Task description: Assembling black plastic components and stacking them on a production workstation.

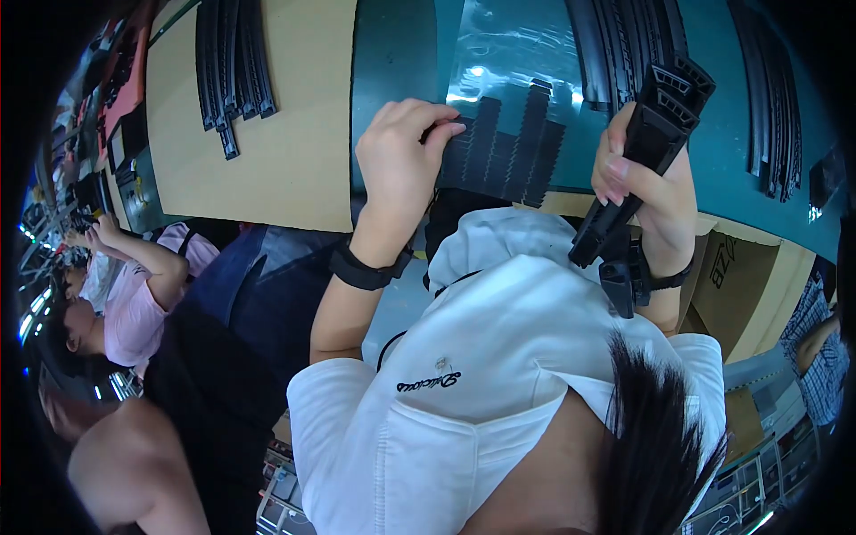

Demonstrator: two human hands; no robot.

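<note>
My left hand (pixel 399 153) is closed in a pinch, thumb against index finger, at the top left corner of a set of black strips with serrated edges (pixel 510 152). The strips lie side by side at the table's near edge, of uneven lengths, partly over a shiny clear sheet (pixel 513 45). My right hand (pixel 655 187) is wrapped round long black plastic pieces (pixel 660 125), held tilted, with slotted, ribbed ends pointing up and away. How many pieces are in the grip is hard to tell. Both my wrists wear black bands.
Long black plastic trims lie in bundles on the cardboard at left (pixel 234 67), at the back (pixel 629 45) and at right (pixel 767 98) on the green table (pixel 713 192). An open cardboard box (pixel 758 294) stands below the table at right. People sit or stand on both sides.
</note>
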